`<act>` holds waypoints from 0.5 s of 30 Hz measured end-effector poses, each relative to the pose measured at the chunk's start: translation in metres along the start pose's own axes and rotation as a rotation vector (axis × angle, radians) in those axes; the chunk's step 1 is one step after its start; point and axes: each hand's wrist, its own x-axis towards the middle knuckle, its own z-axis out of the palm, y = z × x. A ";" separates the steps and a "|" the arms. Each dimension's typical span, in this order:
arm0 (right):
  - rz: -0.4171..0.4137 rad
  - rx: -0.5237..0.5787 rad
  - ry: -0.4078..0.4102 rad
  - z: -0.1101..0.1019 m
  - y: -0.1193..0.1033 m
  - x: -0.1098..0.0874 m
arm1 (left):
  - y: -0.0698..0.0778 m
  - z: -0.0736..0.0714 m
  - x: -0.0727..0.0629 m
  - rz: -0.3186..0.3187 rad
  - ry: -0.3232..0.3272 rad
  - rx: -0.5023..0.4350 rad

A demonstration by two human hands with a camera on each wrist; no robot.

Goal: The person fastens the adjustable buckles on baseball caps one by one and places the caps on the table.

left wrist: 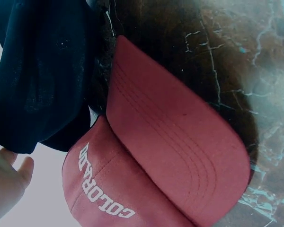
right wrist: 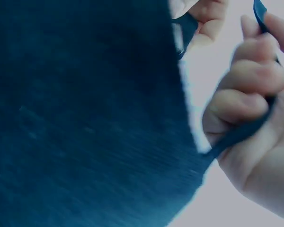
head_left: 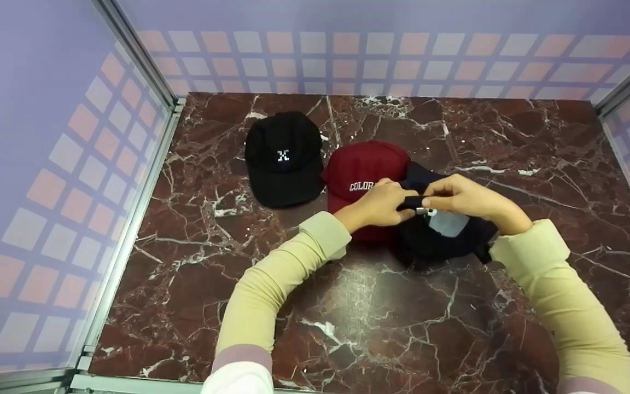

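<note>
A dark navy cap (head_left: 435, 246) is held up off the table by both hands, its back opening and adjustable strap (head_left: 410, 203) uppermost. My left hand (head_left: 381, 203) pinches the strap beside a small metal buckle (head_left: 422, 211). From the other side my right hand (head_left: 460, 198) grips the strap; in the right wrist view the strap (right wrist: 241, 134) runs through its curled fingers (right wrist: 248, 71). Just left of the navy cap is a maroon cap (left wrist: 170, 137) with white COLORADO lettering, partly hidden by my left hand in the head view.
A black cap (head_left: 283, 169) with a small white emblem lies left of the maroon one. All rest on a dark red marbled table (head_left: 315, 328). Purple panels with pink and white squares (head_left: 348, 54) stand at the back and sides, joined by metal rails (head_left: 140, 219).
</note>
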 end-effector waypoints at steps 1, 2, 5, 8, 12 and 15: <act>0.004 0.006 0.019 0.000 0.001 -0.001 | -0.001 0.000 0.000 -0.005 -0.001 0.000; 0.012 0.010 0.040 -0.001 0.003 -0.001 | -0.001 0.001 0.000 -0.009 -0.004 -0.003; 0.032 0.002 0.082 -0.002 0.007 -0.005 | -0.002 0.001 0.000 -0.022 -0.010 -0.014; 0.047 -0.028 0.107 -0.002 0.008 -0.008 | -0.003 0.002 -0.002 -0.033 -0.011 -0.055; 0.050 -0.100 0.158 -0.001 0.016 -0.012 | -0.006 0.004 -0.005 -0.061 0.000 -0.131; 0.056 -0.165 0.215 -0.001 0.029 -0.012 | -0.008 0.006 -0.007 -0.074 0.008 -0.174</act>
